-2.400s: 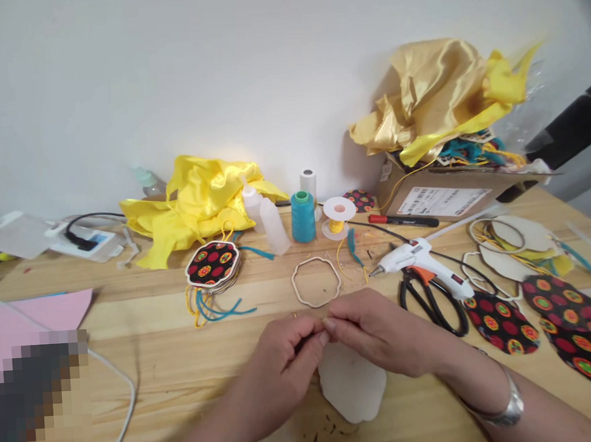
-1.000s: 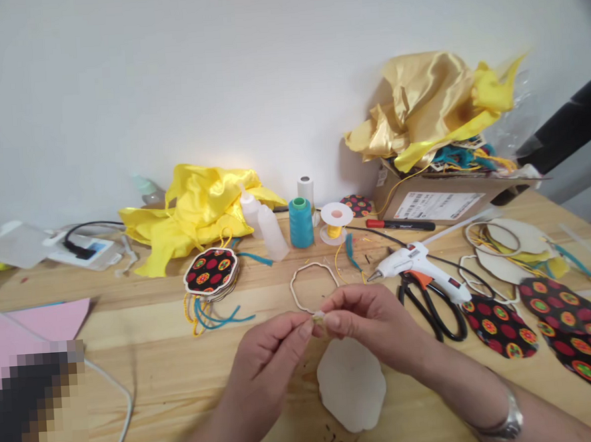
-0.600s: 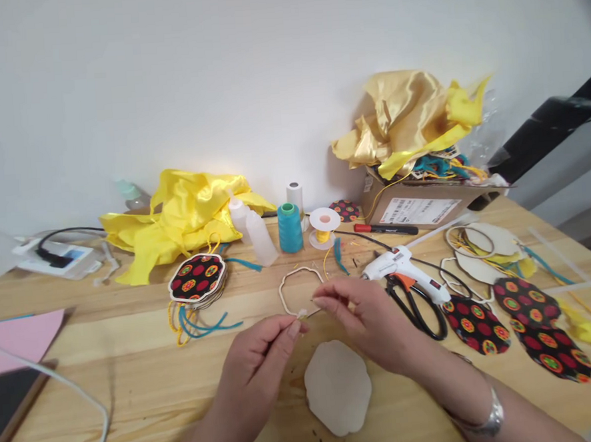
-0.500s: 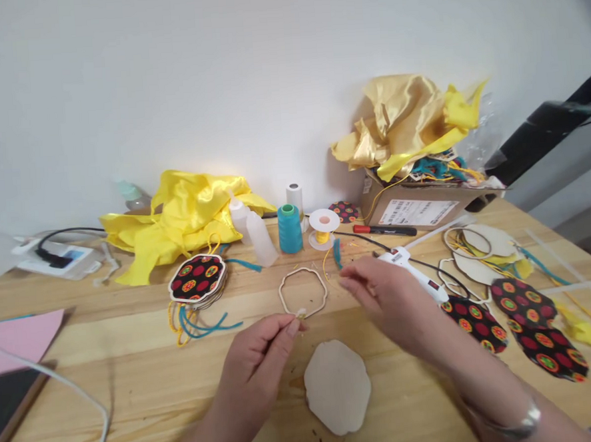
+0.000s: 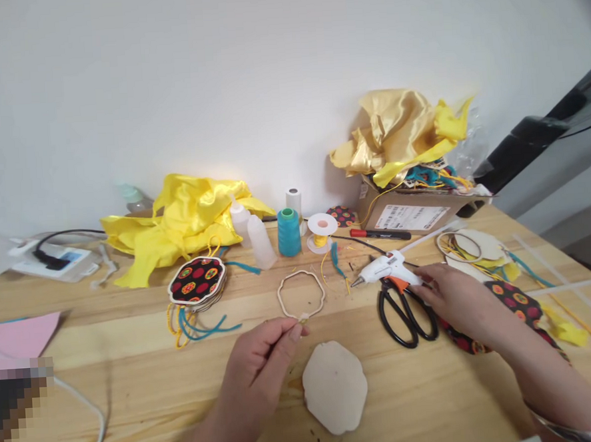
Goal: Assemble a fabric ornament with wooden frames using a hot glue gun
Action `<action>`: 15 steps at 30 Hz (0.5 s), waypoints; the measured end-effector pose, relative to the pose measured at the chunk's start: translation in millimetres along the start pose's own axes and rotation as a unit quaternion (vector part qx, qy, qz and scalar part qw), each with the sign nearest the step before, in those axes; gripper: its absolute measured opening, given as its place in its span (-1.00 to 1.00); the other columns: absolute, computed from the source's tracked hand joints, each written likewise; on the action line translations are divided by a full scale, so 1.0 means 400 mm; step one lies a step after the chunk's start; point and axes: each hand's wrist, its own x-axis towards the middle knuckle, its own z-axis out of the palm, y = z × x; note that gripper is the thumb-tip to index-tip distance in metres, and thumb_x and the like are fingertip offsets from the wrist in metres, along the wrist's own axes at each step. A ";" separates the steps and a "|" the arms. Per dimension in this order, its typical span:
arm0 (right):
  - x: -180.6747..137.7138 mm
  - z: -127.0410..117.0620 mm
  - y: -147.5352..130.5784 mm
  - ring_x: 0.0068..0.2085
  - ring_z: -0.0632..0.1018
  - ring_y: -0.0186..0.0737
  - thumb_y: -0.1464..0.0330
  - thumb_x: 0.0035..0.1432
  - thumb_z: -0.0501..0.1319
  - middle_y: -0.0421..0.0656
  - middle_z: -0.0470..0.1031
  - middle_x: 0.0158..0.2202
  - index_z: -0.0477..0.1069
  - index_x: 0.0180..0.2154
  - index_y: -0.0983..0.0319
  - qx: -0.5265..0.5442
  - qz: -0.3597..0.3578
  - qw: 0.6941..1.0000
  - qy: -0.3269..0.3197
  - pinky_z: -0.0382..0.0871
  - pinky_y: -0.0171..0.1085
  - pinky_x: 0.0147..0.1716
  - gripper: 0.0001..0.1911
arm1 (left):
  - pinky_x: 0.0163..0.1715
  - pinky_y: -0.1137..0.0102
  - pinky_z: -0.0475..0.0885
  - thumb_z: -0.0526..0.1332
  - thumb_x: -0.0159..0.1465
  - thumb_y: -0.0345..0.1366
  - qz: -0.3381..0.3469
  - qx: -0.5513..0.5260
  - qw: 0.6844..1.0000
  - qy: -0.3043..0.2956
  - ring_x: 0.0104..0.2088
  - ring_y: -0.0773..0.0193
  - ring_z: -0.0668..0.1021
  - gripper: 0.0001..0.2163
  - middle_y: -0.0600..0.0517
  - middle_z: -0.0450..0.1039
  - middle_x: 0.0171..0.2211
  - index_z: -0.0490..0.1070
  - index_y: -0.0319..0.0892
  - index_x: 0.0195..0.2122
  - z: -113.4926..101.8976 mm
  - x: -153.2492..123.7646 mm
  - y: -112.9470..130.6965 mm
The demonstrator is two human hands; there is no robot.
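My left hand [image 5: 261, 365] pinches a tiny pale piece [image 5: 304, 318] between thumb and forefinger, just below a thin wooden ring frame [image 5: 301, 295]. A pale scalloped card shape [image 5: 334, 386] lies flat on the wooden table [image 5: 150, 383] right of that hand. My right hand [image 5: 458, 299] has reached right and its fingers touch the handle of the white glue gun [image 5: 386, 270], which lies over black scissors [image 5: 406, 311]. Whether the fingers have closed round the gun is unclear.
A stack of patterned black discs with teal and yellow cords [image 5: 197, 281] lies left. Yellow satin cloth [image 5: 185, 218], two squeeze bottles [image 5: 261, 241], a teal thread spool [image 5: 289, 232] and a cardboard box [image 5: 418, 211] line the wall. Patterned fabric pieces [image 5: 518, 299] sit far right.
My right hand let go of the small piece and moved right to the glue gun. The left hand stayed in place, still pinching. The view shifted slightly right.
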 end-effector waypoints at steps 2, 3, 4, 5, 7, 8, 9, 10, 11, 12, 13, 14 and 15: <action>-0.001 0.002 -0.006 -0.27 0.53 -0.10 0.28 0.21 0.01 -0.02 0.54 -0.28 0.48 -0.19 0.26 0.008 -0.017 1.000 0.004 0.31 -0.24 -0.33 -0.68 | -0.31 0.47 0.41 0.14 0.24 -0.23 -0.001 0.000 1.000 0.000 -0.33 0.24 0.56 -0.80 0.05 0.58 -0.40 0.55 -0.14 -0.33 0.001 0.001 0.002; -0.003 0.002 -0.011 -0.29 0.53 -0.11 0.29 0.21 0.00 -0.03 0.53 -0.29 0.48 -0.20 0.26 0.010 -0.022 1.000 0.007 0.29 -0.24 -0.35 -0.68 | -0.31 0.47 0.41 0.14 0.24 -0.23 -0.002 -0.001 1.000 0.002 -0.33 0.24 0.56 -0.80 0.05 0.58 -0.40 0.55 -0.14 -0.33 0.001 0.002 0.002; -0.006 0.002 -0.015 -0.30 0.53 -0.12 0.30 0.21 0.00 -0.03 0.53 -0.30 0.48 -0.20 0.25 0.013 -0.025 1.000 0.011 0.28 -0.25 -0.36 -0.68 | -0.30 0.46 0.41 0.15 0.24 -0.23 -0.003 -0.002 1.000 0.004 -0.33 0.24 0.56 -0.80 0.05 0.59 -0.40 0.55 -0.14 -0.33 0.002 0.002 0.003; -0.009 0.002 -0.019 -0.31 0.53 -0.12 0.30 0.21 0.01 -0.03 0.53 -0.31 0.48 -0.21 0.25 0.018 -0.024 0.999 0.018 0.27 -0.26 -0.37 -0.69 | -0.30 0.46 0.41 0.15 0.24 -0.24 -0.003 -0.004 1.000 0.006 -0.33 0.24 0.56 -0.81 0.04 0.59 -0.39 0.56 -0.14 -0.33 0.002 0.003 0.004; -0.015 0.000 -0.026 -0.33 0.53 -0.13 0.28 0.20 0.01 -0.04 0.54 -0.32 0.48 -0.25 0.25 0.034 -0.007 0.999 0.031 0.26 -0.27 -0.39 -0.70 | -0.30 0.46 0.41 0.15 0.24 -0.24 -0.001 -0.005 1.000 0.003 -0.33 0.25 0.56 -0.81 0.04 0.59 -0.38 0.55 -0.15 -0.34 0.002 0.004 0.005; -0.017 -0.001 -0.029 -0.35 0.53 -0.14 0.27 0.19 0.02 -0.06 0.55 -0.34 0.48 -0.27 0.24 0.043 0.012 0.998 0.039 0.26 -0.27 -0.40 -0.70 | -0.30 0.47 0.41 0.15 0.24 -0.24 0.000 -0.006 1.000 0.000 -0.33 0.25 0.56 -0.81 0.04 0.59 -0.38 0.55 -0.15 -0.34 0.002 0.004 0.006; -0.018 -0.004 -0.033 -0.37 0.52 -0.14 0.24 0.19 0.02 -0.07 0.55 -0.36 0.48 -0.30 0.22 0.049 0.034 0.997 0.044 0.25 -0.27 -0.41 -0.70 | -0.30 0.47 0.41 0.15 0.24 -0.25 0.000 -0.005 1.000 -0.002 -0.33 0.25 0.56 -0.81 0.04 0.59 -0.38 0.55 -0.15 -0.34 0.002 0.004 0.006; -0.017 -0.007 -0.036 -0.39 0.52 -0.13 0.22 0.18 0.03 -0.08 0.55 -0.39 0.48 -0.33 0.22 0.051 0.055 0.996 0.047 0.24 -0.27 -0.43 -0.69 | -0.30 0.48 0.41 0.14 0.24 -0.25 0.000 -0.005 1.000 -0.004 -0.32 0.25 0.56 -0.81 0.04 0.59 -0.39 0.55 -0.15 -0.34 0.002 0.003 0.007; -0.014 -0.011 -0.040 -0.42 0.51 -0.13 0.20 0.18 0.03 -0.09 0.55 -0.42 0.47 -0.37 0.21 0.048 0.075 0.995 0.048 0.23 -0.27 -0.45 -0.69 | -0.31 0.48 0.41 0.14 0.24 -0.25 -0.001 -0.003 1.000 -0.006 -0.32 0.26 0.56 -0.81 0.05 0.59 -0.39 0.55 -0.14 -0.33 0.001 0.003 0.007; -0.008 -0.015 -0.044 -0.44 0.51 -0.13 0.19 0.17 0.03 -0.10 0.54 -0.46 0.46 -0.41 0.21 0.039 0.091 0.994 0.049 0.21 -0.27 -0.46 -0.68 | -0.31 0.49 0.41 0.14 0.25 -0.25 0.000 -0.001 1.000 -0.006 -0.33 0.26 0.56 -0.81 0.05 0.58 -0.40 0.55 -0.14 -0.33 0.001 0.002 0.008; -0.001 -0.018 -0.049 -0.45 0.50 -0.13 0.19 0.17 0.03 -0.10 0.53 -0.49 0.45 -0.44 0.21 0.027 0.102 0.993 0.050 0.20 -0.28 -0.48 -0.67 | -0.32 0.49 0.41 0.14 0.25 -0.24 0.001 0.002 1.000 -0.007 -0.33 0.26 0.56 -0.81 0.06 0.58 -0.40 0.55 -0.14 -0.33 0.000 0.001 0.008; 0.008 -0.020 -0.054 -0.47 0.50 -0.13 0.19 0.17 0.03 -0.09 0.52 -0.52 0.44 -0.47 0.21 0.013 0.110 0.993 0.051 0.18 -0.28 -0.49 -0.67 | -0.33 0.49 0.41 0.14 0.25 -0.24 0.001 0.004 1.000 -0.009 -0.34 0.27 0.55 -0.81 0.06 0.58 -0.41 0.55 -0.13 -0.33 0.000 0.001 0.008; 0.019 -0.020 -0.058 -0.48 0.49 -0.14 0.21 0.16 0.02 -0.09 0.51 -0.53 0.43 -0.50 0.21 0.000 0.114 0.992 0.051 0.16 -0.28 -0.50 -0.66 | -0.33 0.50 0.41 0.14 0.25 -0.24 0.001 0.005 1.000 -0.010 -0.35 0.27 0.55 -0.81 0.06 0.58 -0.41 0.55 -0.13 -0.33 0.000 0.000 0.007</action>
